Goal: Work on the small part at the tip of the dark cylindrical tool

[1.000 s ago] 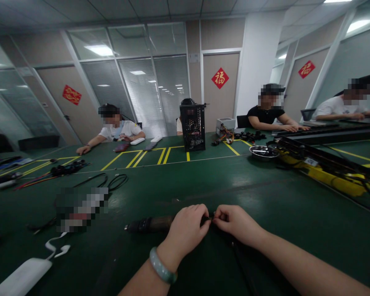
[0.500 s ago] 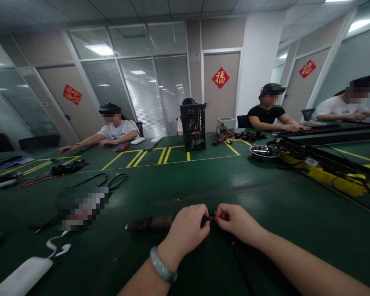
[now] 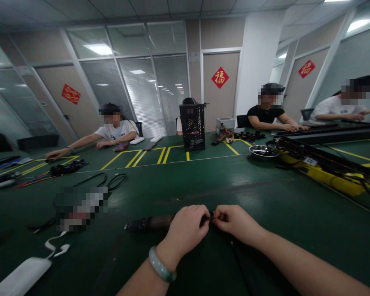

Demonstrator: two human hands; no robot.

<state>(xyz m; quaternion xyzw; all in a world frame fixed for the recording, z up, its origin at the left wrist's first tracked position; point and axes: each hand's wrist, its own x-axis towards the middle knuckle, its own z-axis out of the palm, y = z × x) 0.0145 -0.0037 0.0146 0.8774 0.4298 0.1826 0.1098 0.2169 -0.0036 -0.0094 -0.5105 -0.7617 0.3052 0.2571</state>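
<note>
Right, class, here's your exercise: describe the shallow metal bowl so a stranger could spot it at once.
Find the long green workbench marked with yellow tape lines, then the black mesh computer case standing at its far side. To the right of the case, the shallow metal bowl sits just left of the black-and-yellow rail assembly. It is the only round, shiny dish in view.

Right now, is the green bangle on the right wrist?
No, the pale green bangle is on the left wrist; the wrist of the right hand is bare.
</note>
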